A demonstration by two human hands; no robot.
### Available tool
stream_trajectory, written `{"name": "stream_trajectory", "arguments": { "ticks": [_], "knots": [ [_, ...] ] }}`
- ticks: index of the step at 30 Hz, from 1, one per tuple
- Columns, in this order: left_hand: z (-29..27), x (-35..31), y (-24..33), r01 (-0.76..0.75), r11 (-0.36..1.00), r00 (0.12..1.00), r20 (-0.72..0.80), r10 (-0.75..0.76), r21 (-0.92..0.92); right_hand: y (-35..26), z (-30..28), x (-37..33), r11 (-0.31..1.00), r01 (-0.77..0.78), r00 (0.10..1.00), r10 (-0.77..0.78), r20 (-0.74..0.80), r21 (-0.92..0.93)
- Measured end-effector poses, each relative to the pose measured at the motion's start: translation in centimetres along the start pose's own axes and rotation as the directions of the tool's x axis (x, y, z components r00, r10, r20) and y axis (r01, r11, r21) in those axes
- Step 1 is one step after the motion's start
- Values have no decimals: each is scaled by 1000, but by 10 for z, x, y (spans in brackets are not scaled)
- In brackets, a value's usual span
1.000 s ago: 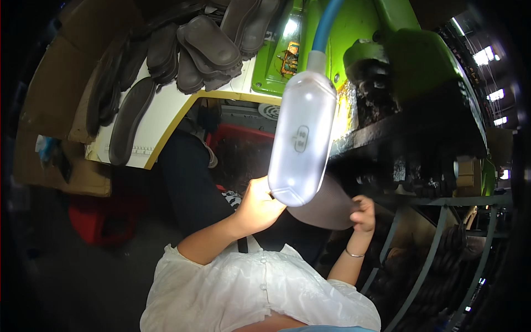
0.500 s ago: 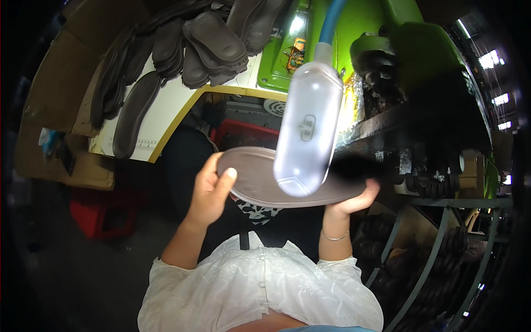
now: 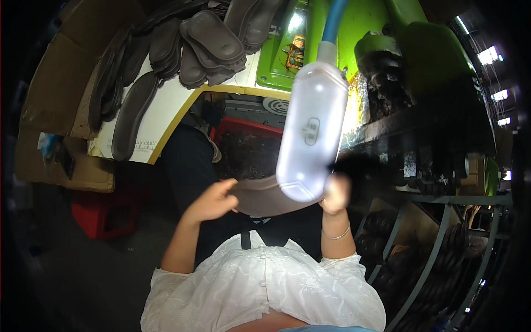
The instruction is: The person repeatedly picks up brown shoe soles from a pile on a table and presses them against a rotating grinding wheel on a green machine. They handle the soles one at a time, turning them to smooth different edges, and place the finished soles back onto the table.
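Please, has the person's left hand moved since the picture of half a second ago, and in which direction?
Yes. Judged against the white table, the left hand has moved lower in the picture, toward the person's body.

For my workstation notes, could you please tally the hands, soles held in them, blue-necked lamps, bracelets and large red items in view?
Hands (left hand, right hand): 2
Held sole: 1
Lamp: 1
Bracelet: 1
Large red items (bin, stool-like piece): 2
Total: 7
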State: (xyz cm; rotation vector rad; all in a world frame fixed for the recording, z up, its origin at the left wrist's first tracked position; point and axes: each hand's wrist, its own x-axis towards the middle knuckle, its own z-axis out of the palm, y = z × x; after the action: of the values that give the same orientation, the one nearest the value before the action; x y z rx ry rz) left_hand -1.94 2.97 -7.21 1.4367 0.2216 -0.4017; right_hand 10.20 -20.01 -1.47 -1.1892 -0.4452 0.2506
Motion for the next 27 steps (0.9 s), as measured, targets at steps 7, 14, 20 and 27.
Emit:
{"name": "stream_trajectory", "arguments": {
  "ticks": [7,14,20,27],
  "knots": [
    [77,45,-8,149,978,938,293,-186,144,-32,5,23,816,125,971,17,240,-564],
    [67,74,10,27,261,987,67,144,-965,27,11,-13,740,246,968,-157,194,-626],
    [-17,19,58,-458,878,589,-692,417,139,40,9,-25,748,209,932,43,361,-630],
    [-140,-29,97,727,551,124,-867,483,410,41,-28,-23,820,-26,984,123,132,-571]
  ]
}}
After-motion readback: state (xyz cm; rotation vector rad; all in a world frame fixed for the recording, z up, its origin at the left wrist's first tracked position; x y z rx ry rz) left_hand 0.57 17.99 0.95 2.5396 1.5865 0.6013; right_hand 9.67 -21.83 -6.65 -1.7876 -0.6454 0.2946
